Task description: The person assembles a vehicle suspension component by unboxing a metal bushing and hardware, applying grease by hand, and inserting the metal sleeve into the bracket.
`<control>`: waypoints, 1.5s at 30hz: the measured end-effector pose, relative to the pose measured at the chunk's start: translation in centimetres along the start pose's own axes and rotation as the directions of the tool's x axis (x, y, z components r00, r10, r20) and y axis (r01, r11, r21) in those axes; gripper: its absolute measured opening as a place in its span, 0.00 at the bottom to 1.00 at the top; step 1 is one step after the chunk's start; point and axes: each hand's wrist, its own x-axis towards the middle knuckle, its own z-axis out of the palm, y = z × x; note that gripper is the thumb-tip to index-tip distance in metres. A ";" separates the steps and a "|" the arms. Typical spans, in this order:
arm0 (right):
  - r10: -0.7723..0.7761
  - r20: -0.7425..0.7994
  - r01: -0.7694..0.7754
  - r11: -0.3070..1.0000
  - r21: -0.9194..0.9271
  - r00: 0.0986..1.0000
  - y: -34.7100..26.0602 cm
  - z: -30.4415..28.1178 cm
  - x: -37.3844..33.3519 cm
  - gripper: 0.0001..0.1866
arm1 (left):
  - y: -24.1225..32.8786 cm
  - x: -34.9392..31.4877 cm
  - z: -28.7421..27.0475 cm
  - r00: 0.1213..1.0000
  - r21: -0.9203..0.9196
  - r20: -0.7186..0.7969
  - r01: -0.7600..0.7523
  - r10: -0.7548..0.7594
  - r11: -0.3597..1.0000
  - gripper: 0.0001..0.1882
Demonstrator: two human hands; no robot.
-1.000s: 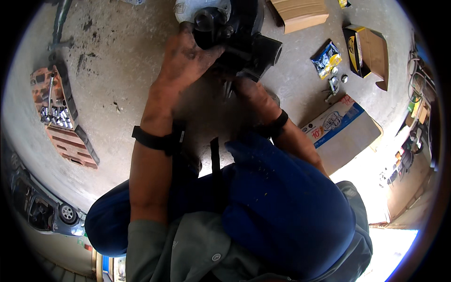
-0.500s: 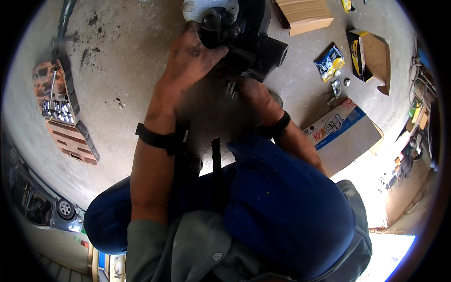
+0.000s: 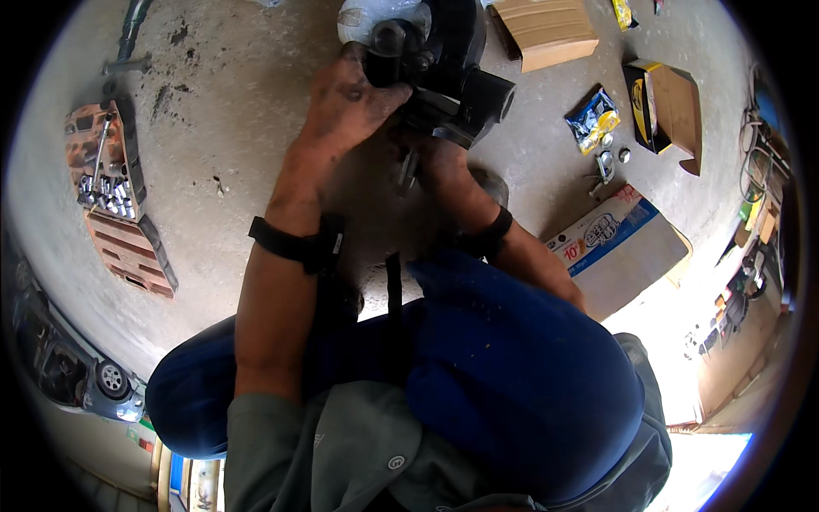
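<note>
A bulky black metal car part [image 3: 448,107] with round cylindrical ends is in front of me at the top of the view. My left hand [image 3: 351,101] grips its left side, the thumb lying across toward the middle. Underneath, my right hand [image 3: 439,160] is curled close against the part, its fingertips hidden below. Beside the right fingers a short grey metal piece [image 3: 408,169] points down toward me; whether they hold it is unclear. Behind the left hand a white plastic-wrapped bundle [image 3: 358,19] touches the part.
An open socket set case [image 3: 153,247] lies at the left on the concrete floor. On the right are a flattened carton [image 3: 627,260], a foil packet [image 3: 595,121], small metal parts [image 3: 604,166] and an open box [image 3: 674,115]. A brown carton [image 3: 546,34] sits beyond the part.
The short grey metal piece below the part shows more clearly, and my right hand has shifted slightly left and down. My left hand keeps its hold. The whole view has shifted slightly.
</note>
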 end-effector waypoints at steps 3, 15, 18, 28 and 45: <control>0.012 -0.015 -0.012 1.000 -0.014 1.000 0.1 -0.2 -0.2 0.05 | -0.3 -0.3 0.5 0.999 -0.066 -0.025 -0.024 0.022 0.998 0.30; -0.142 -0.014 0.138 0.975 -0.177 0.990 1.5 -1.2 0.7 0.10 | 0.3 -0.3 0.8 1.000 -0.066 -0.015 0.003 -0.004 0.998 0.28; -0.274 0.046 0.265 0.851 -0.454 0.960 0.1 -0.8 0.0 0.11 | -0.4 -0.3 1.1 1.000 -0.148 -0.029 -0.015 0.011 0.989 0.28; -0.121 0.018 0.118 0.899 -0.422 0.992 1.9 -1.0 0.3 0.11 | 0.0 -0.3 1.0 1.000 -0.075 -0.031 -0.005 0.003 0.997 0.29; -0.094 0.098 0.134 0.795 -0.592 0.991 0.0 -0.2 -2.9 0.15 | -1.1 -2.4 1.2 0.995 -0.155 0.061 0.089 -0.080 0.984 0.24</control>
